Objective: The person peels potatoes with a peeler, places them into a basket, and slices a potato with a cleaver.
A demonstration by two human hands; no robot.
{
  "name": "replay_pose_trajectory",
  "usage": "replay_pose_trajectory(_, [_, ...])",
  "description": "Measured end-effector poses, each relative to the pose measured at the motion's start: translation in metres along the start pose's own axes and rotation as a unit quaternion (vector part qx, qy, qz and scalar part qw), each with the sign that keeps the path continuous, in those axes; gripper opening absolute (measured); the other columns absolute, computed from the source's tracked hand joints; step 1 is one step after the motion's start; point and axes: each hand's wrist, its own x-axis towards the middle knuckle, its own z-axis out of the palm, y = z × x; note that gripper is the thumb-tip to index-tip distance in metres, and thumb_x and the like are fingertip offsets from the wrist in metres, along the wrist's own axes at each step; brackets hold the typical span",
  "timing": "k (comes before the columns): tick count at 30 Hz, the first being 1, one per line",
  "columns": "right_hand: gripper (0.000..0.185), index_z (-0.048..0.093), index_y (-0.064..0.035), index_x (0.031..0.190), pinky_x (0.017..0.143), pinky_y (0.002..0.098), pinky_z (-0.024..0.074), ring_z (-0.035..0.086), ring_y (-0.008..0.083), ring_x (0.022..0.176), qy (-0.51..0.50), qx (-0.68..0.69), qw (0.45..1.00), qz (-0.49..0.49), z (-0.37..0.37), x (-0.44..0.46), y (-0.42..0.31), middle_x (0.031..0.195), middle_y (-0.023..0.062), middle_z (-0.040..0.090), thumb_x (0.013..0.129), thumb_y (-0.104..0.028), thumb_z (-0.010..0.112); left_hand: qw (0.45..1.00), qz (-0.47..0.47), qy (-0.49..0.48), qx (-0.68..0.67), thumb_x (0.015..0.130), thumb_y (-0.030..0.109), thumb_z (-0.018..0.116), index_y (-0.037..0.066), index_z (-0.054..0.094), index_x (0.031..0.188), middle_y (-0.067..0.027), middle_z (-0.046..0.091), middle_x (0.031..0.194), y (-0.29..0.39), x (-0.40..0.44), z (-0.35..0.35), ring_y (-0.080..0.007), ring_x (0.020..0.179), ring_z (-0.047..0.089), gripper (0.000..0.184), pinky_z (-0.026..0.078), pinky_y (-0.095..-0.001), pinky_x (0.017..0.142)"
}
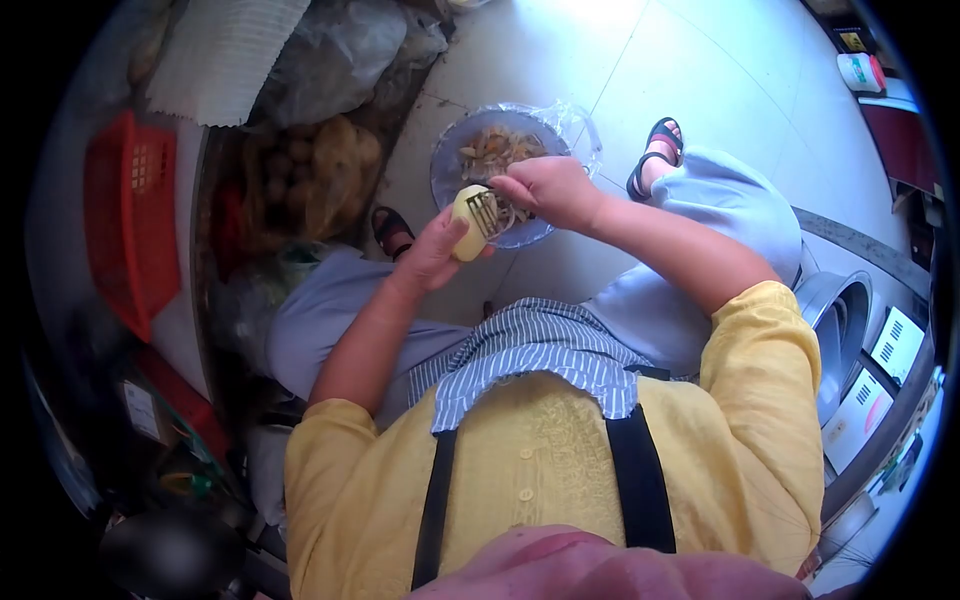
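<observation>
My left hand [436, 250] is closed around a pale yellow peeled potato [464, 238]. In my right hand [553, 192] is a peeler [482, 213]; its slotted head lies against the potato's right side, and its handle is mostly hidden by my fingers. Both hands are over the near edge of a round bin [447, 133] lined with a clear plastic bag. Brownish and pale peelings [498, 146] lie inside the bin, partly covered by my right hand.
At the left, a low shelf holds round brown potatoes [290, 172] and plastic bags [335, 55]. A red plastic basket [128, 235] stands farther left. Metal basins [838, 310] are at the right. My sandalled feet flank the bin on the tiled floor [690, 60].
</observation>
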Motion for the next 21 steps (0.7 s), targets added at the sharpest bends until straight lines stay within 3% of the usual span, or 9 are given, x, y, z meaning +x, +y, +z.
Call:
replay_pose_trajectory(3, [0.045, 0.061, -0.0113, 0.071, 0.059, 0.0418, 0.0469, 0.06, 0.0325, 0.066, 0.016, -0.036, 0.999, 0.03, 0.004, 0.004, 0.022, 0.068, 0.0121, 0.061, 0.09, -0.048, 0.043, 1.0, -0.005, 0.019, 0.011, 0.079, 0.046, 0.065, 0.006, 0.036, 0.13, -0.0103, 0.051, 0.118, 0.0, -0.004, 0.005, -0.0193, 0.098, 0.057, 0.071, 0.051, -0.0306, 0.078])
replay_pose_trajectory(6, [0.048, 0.062, -0.0096, 0.071, 0.062, 0.0419, 0.0472, 0.06, 0.033, 0.067, 0.004, -0.084, 0.993, 0.088, -0.009, 0.011, 0.05, 0.069, 0.0126, 0.061, 0.09, -0.049, 0.042, 1.0, -0.002, -0.022, -0.004, 0.08, 0.041, 0.065, 0.004, 0.036, 0.13, -0.0114, 0.051, 0.119, 0.012, -0.004, 0.005, -0.0205, 0.1, 0.056, 0.069, 0.05, -0.0324, 0.081])
replay_pose_trajectory(9, [0.048, 0.062, -0.0054, 0.075, 0.066, 0.0424, 0.0458, 0.059, 0.0344, 0.07, -0.044, 0.061, 0.988, 0.132, -0.01, 0.008, 0.041, 0.071, 0.0158, 0.061, 0.091, -0.046, 0.043, 0.995, 0.005, -0.06, -0.08, 0.08, 0.035, 0.064, 0.002, 0.036, 0.129, -0.0121, 0.051, 0.119, 0.018, -0.005, 0.012, -0.0206, 0.101, 0.055, 0.066, 0.047, -0.0319, 0.085])
replay_pose_trajectory(12, [0.045, 0.062, -0.0052, 0.075, 0.066, 0.0422, 0.0455, 0.058, 0.035, 0.07, -0.094, 0.126, 0.977, 0.146, -0.013, 0.008, 0.018, 0.072, 0.0162, 0.061, 0.091, -0.044, 0.044, 0.997, 0.047, -0.043, -0.038, 0.077, 0.032, 0.066, 0.001, 0.036, 0.129, -0.013, 0.051, 0.12, 0.013, -0.005, 0.008, -0.0202, 0.103, 0.054, 0.068, 0.044, -0.0309, 0.089])
replay_pose_trajectory(14, [0.045, 0.063, -0.0059, 0.076, 0.066, 0.0416, 0.0461, 0.059, 0.0349, 0.071, -0.098, 0.146, 0.974, 0.144, -0.009, 0.008, 0.012, 0.073, 0.016, 0.061, 0.091, -0.044, 0.044, 0.998, 0.057, 0.013, -0.016, 0.078, 0.02, 0.064, 0.004, 0.039, 0.128, -0.0088, 0.052, 0.116, 0.005, -0.004, 0.001, -0.0172, 0.103, 0.053, 0.058, 0.044, -0.0306, 0.088])
replay_pose_trajectory(16, [0.045, 0.063, -0.0073, 0.077, 0.066, 0.0416, 0.0467, 0.059, 0.0343, 0.072, -0.041, 0.084, 0.993, 0.068, -0.007, 0.005, 0.006, 0.074, 0.0155, 0.062, 0.09, -0.045, 0.044, 0.998, 0.043, 0.037, 0.019, 0.078, 0.02, 0.065, 0.004, 0.038, 0.128, -0.0081, 0.052, 0.116, 0.005, -0.004, 0.001, -0.017, 0.104, 0.053, 0.059, 0.044, -0.0306, 0.088])
replay_pose_trajectory(17, [0.038, 0.058, -0.0044, 0.074, 0.06, 0.0386, 0.0437, 0.055, 0.0349, 0.066, -0.016, 0.078, 0.996, 0.029, -0.002, 0.004, 0.011, 0.069, 0.0165, 0.059, 0.091, -0.037, 0.047, 0.996, 0.03, 0.061, 0.053, 0.077, 0.02, 0.065, 0.003, 0.038, 0.129, -0.0075, 0.052, 0.116, 0.005, -0.004, 0.002, -0.0168, 0.104, 0.052, 0.061, 0.043, -0.0307, 0.089])
replay_pose_trajectory(20, [0.038, 0.058, -0.0045, 0.074, 0.06, 0.0388, 0.0436, 0.056, 0.0354, 0.067, -0.046, -0.017, 0.995, 0.085, -0.005, 0.007, 0.032, 0.07, 0.0169, 0.059, 0.091, -0.037, 0.047, 0.995, 0.063, 0.009, 0.078, 0.076, 0.033, 0.067, 0.0, 0.037, 0.129, -0.0109, 0.052, 0.118, 0.0, -0.008, -0.002, -0.019, 0.105, 0.053, 0.069, 0.042, -0.0307, 0.09])
replay_pose_trajectory(21, [0.046, 0.065, -0.0079, 0.078, 0.066, 0.0407, 0.0467, 0.06, 0.0339, 0.074, -0.084, -0.016, 0.989, 0.119, -0.009, 0.007, 0.038, 0.076, 0.016, 0.062, 0.091, -0.047, 0.042, 0.995, 0.062, 0.005, 0.082, 0.076, 0.033, 0.067, 0.0, 0.037, 0.129, -0.0109, 0.052, 0.118, 0.001, -0.008, -0.002, -0.019, 0.105, 0.053, 0.069, 0.042, -0.0307, 0.09])
